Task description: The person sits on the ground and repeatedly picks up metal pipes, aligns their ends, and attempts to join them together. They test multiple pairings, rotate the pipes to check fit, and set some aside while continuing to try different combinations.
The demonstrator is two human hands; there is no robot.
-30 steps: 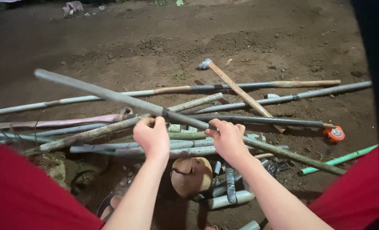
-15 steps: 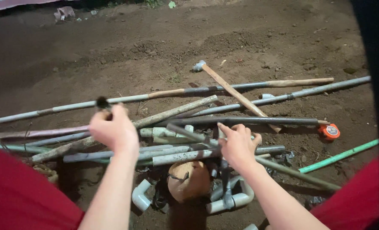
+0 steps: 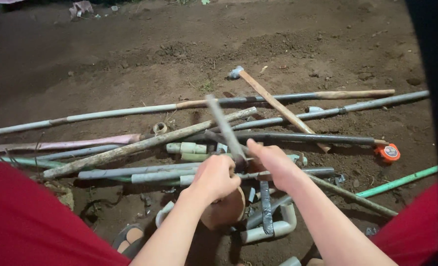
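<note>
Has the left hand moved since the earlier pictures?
Yes. The left hand has swung right, toward the right hand, judged against the fixed wooden-handled hammer.

Bare, dark brown soil ground (image 3: 130, 64), clumped and uneven, harshly lit from nearby and dimmer toward the far edge.

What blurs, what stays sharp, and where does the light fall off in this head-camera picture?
Head view: the grey pipe swung up in the left hand is motion-smeared; the right hand and the orange tape measure look sharp; light is strongest mid-frame on the soil, darkening toward the top left.
</note>
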